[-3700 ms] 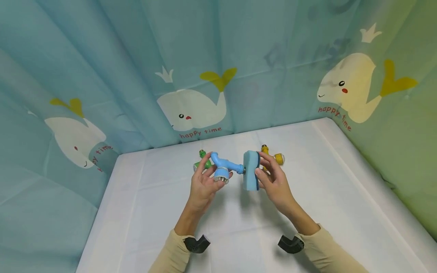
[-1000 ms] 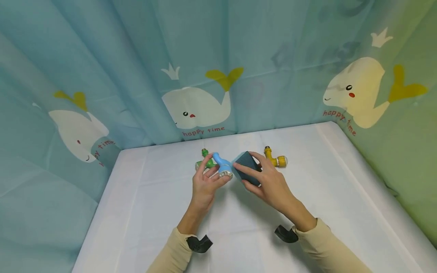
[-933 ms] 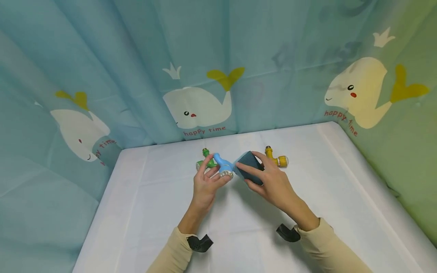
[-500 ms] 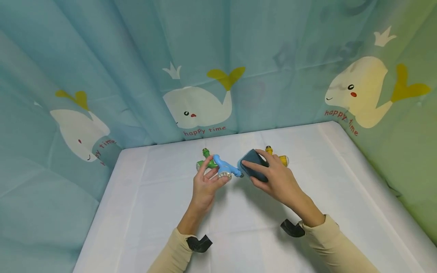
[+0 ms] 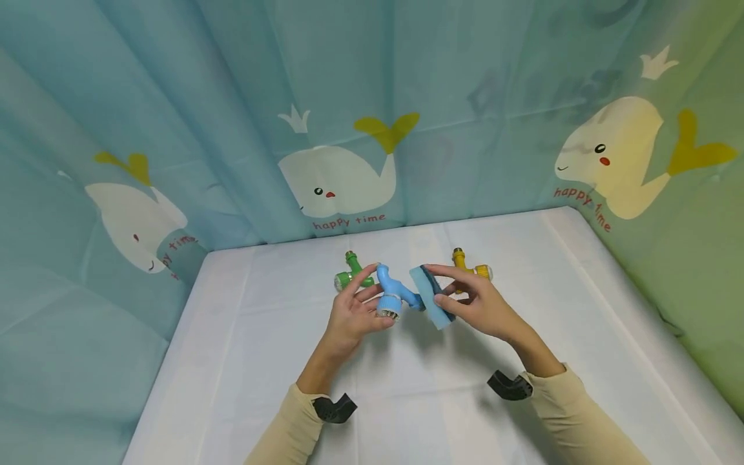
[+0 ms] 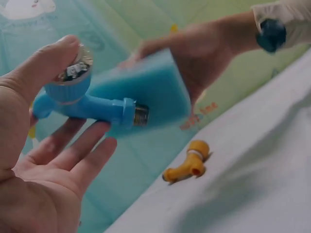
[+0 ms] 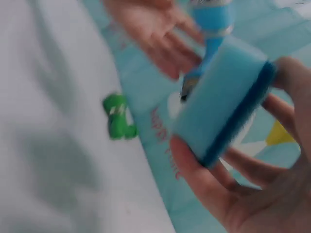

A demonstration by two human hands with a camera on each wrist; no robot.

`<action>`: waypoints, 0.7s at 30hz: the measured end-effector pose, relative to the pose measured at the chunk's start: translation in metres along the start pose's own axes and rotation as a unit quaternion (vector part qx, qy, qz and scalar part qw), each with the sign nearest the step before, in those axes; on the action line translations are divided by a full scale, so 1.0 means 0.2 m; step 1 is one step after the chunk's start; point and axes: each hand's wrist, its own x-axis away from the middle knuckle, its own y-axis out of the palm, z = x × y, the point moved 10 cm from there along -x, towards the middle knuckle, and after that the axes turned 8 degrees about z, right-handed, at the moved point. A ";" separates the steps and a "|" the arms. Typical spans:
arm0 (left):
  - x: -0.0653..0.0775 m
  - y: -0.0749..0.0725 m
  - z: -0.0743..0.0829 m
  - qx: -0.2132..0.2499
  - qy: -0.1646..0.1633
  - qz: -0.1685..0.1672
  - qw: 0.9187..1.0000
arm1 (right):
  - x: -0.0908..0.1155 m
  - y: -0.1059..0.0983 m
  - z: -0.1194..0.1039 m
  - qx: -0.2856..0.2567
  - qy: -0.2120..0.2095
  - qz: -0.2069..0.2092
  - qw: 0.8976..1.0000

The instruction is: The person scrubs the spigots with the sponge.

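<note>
My left hand (image 5: 353, 313) holds a light-blue tap (image 5: 391, 292) above the table, thumb on its clear-ended knob and a fingertip at the spout. The tap's threaded metal end (image 6: 141, 115) points toward my right hand (image 5: 479, 303). That hand pinches a two-layer sponge (image 5: 431, 298) by its edges, pale-blue foam facing the tap and dark scouring side toward the palm. In the head view the sponge's foam overlaps the tap's threaded end. The right wrist view shows the sponge (image 7: 223, 99) tilted between thumb and fingers.
A green tap (image 5: 352, 274) lies on the white-covered table (image 5: 279, 361) behind my left hand. Behind my right hand lies a yellow tap (image 5: 460, 259), partly hidden by the fingers. A whale-print curtain (image 5: 232, 129) rises along the table's back edge and both sides.
The sponge has turned from showing its dark face to nearly edge-on, and shifted down beside the tap's threaded end. The tap has moved slightly right and rolled in my left hand.
</note>
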 end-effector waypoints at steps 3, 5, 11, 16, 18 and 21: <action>0.00 0.02 0.02 -0.022 0.007 -0.034 0.999 | 0.02 0.03 0.01 -0.045 0.020 -0.048 0.998; 0.00 0.03 0.03 -0.033 0.008 -0.050 0.998 | 0.04 0.04 0.03 -0.033 0.029 -0.059 0.997; 0.00 0.04 0.04 -0.041 0.013 -0.066 0.997 | 0.05 0.05 0.02 -0.032 0.026 -0.062 0.997; 0.01 0.05 0.03 -0.044 0.008 -0.068 0.997 | 0.07 0.04 0.05 0.026 0.040 -0.067 0.997; 0.01 0.05 0.01 -0.030 0.003 -0.061 0.998 | 0.08 0.01 0.06 0.043 0.044 -0.043 0.997; 0.00 0.06 -0.01 0.012 -0.007 -0.052 0.999 | 0.08 -0.02 0.06 0.036 0.041 -0.026 0.998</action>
